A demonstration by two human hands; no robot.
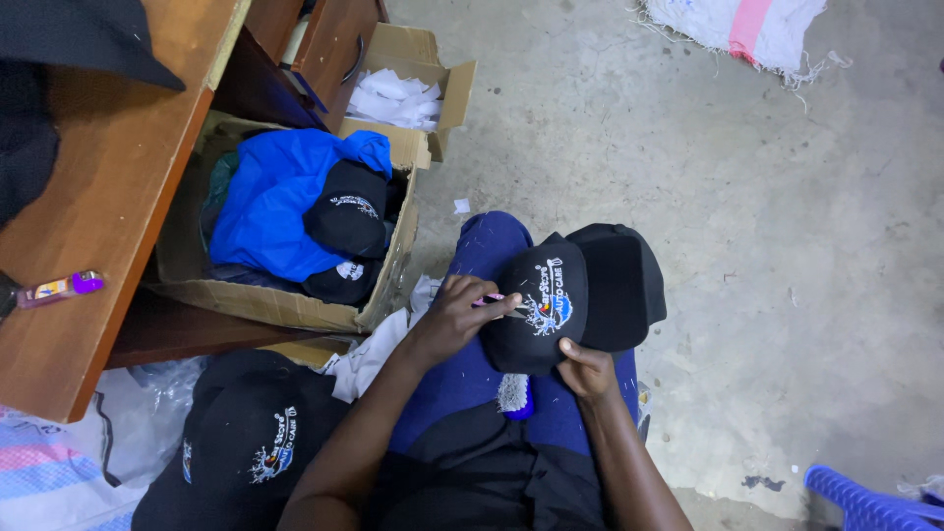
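Black cap (575, 295) with a white, blue and red embroidered emblem on its front rests on the lap of a seated person in blue trousers, above a bare grey concrete floor (767, 246) speckled with small scraps. To the person's left stands a brown wooden desk (108, 197), with a small purple-capped bottle (61, 287) near its edge; beside it sits an open cardboard box (295, 305) holding a blue cloth (270, 197) and more black caps, and behind that a smaller carton (413, 59) filled with white scraps. A pile of finished caps (246, 442) lies by the left knee, a white sack with a pink stripe (742, 25) sits at the far edge of the floor, and a blue plastic piece (865, 501) shows at the lower right corner. The cap on the lap has its crown facing up and its flat brim turned away from the body. The left hand (457, 315) lies against the crown's left side, its fingers pinched narrow around a thin pink tool (492, 300), probably small snips, whose tip meets the emblem. The right hand (585, 369) grips the cap's lower edge, thumb on top and fingers curled beneath. A white-bristled brush with a blue handle (514, 393) lies between the thighs, just below the cap.
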